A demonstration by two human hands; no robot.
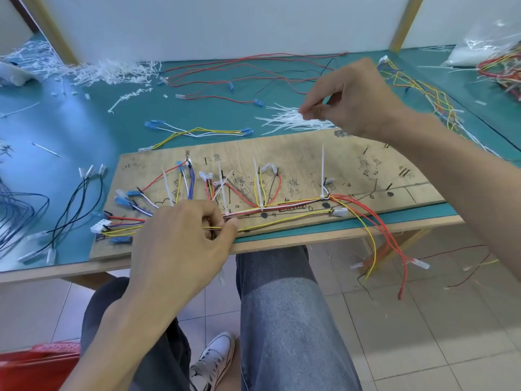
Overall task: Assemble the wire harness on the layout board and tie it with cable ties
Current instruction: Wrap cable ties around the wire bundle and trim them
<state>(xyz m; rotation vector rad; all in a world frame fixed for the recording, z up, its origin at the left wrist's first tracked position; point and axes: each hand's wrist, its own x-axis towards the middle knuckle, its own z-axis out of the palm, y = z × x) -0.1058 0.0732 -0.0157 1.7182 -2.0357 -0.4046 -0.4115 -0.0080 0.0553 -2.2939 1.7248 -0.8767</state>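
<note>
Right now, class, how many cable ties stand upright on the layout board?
4 cable ties, from left: one just behind the left hand, two near the layout board's middle, the tallest further right. The hand may hide more.

Bright, even light – glare on mat (93, 128), edges warped, right hand (346, 100) sl. blurry.

Green-topped table (84, 131) with wooden layout board (296, 153), loose cable ties (290, 119), scattered wires (197, 131).
</note>
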